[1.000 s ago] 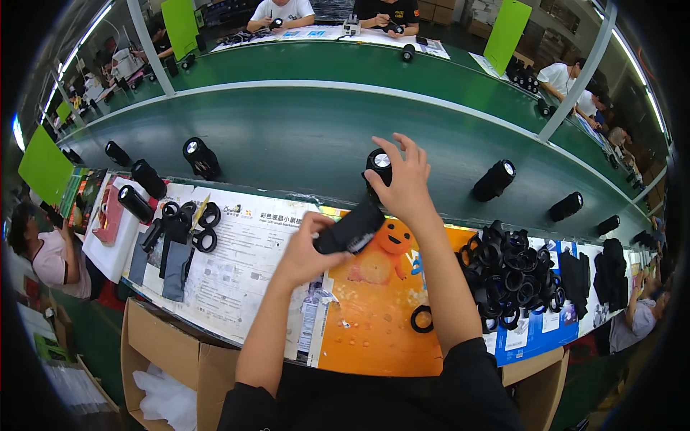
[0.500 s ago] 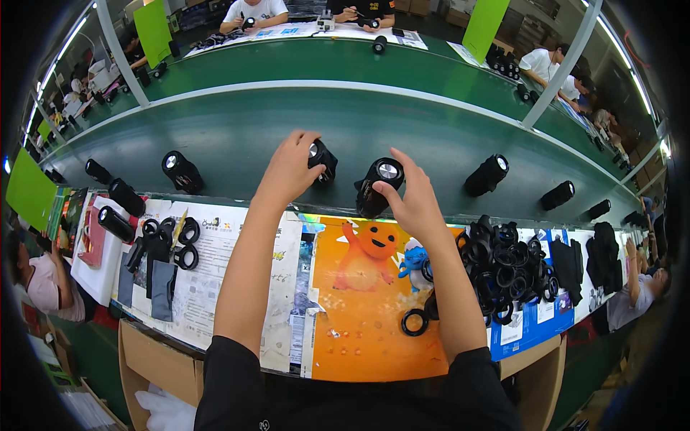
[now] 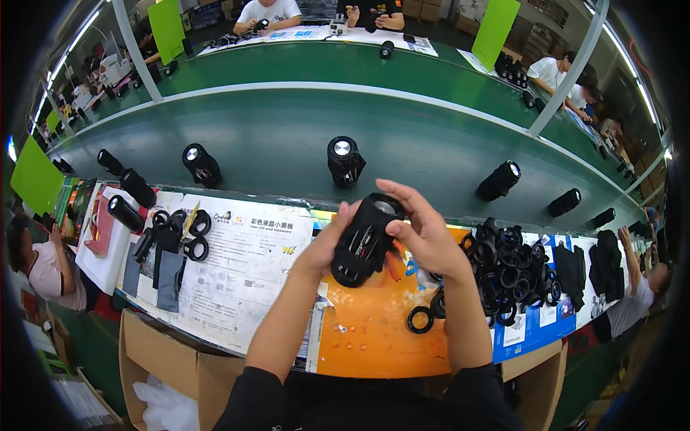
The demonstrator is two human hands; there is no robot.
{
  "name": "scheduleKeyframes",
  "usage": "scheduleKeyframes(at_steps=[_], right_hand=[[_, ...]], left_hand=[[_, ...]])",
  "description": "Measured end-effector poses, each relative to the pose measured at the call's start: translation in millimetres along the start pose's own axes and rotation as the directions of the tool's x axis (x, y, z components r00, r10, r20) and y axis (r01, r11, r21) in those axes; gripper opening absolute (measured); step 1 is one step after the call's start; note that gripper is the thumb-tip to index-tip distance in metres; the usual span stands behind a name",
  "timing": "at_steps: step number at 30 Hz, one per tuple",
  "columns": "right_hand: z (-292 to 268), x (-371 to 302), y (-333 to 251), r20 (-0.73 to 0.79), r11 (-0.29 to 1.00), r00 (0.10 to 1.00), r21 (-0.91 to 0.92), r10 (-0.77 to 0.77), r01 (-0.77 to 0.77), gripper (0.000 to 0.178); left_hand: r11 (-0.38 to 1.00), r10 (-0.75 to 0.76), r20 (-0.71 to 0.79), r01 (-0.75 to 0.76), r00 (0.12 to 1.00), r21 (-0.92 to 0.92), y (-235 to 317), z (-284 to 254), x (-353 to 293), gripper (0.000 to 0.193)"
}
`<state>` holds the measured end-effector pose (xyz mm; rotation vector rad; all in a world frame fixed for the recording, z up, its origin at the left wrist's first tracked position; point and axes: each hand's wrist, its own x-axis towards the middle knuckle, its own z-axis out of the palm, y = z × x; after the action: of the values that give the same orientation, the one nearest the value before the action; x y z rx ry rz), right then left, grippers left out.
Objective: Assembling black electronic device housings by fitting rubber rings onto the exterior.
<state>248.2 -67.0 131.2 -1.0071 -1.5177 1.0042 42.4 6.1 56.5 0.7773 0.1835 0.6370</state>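
A black cylindrical speaker [image 3: 363, 246] with a silver round end is held tilted above the orange part of the bench. My left hand [image 3: 325, 246] grips its lower left side, fingers partly hidden behind it. At its upper right, my right hand [image 3: 430, 237] closes round the silver end with thumb and fingers. Another black speaker [image 3: 346, 164] stands upright on the green conveyor belt [image 3: 266, 136], just beyond my hands. One loose black ring [image 3: 411, 320] lies near my right forearm, beside a heap of black rings [image 3: 507, 269].
More speakers stand along the belt, such as one on the left [image 3: 202, 167] and one on the right [image 3: 499, 181]. Black rings and dark strips [image 3: 171, 280] lie on the printed sheet at left. A cardboard box [image 3: 162, 348] sits below the bench. Co-workers sit at both sides and across.
Both hands have drawn back from the belt, bringing one speaker over the bench, now tilted between them. My left hand has let go of the other speaker, which stays on the belt.
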Motion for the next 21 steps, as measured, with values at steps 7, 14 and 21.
scheduleKeyframes(at_steps=[7,14,21], right_hand=[[46.0,-41.3,39.5,-0.245,0.958,0.958,-0.203,0.149,-0.201,0.069],[88.8,-67.3,68.7,-0.124,0.965,0.958,0.018,0.260,-0.260,0.094],[89.1,-66.9,60.0,0.031,0.879,0.934,0.329,0.355,-0.345,0.084]], left_hand=[[0.945,0.326,-0.305,-0.296,0.895,0.140,-42.6,-3.3,-18.7,0.084],[0.863,0.501,-0.307,-0.440,0.809,0.247,-32.1,-7.0,-29.0,0.080],[0.890,0.453,-0.342,-0.442,0.823,0.114,-28.4,-16.4,-34.9,0.068]])
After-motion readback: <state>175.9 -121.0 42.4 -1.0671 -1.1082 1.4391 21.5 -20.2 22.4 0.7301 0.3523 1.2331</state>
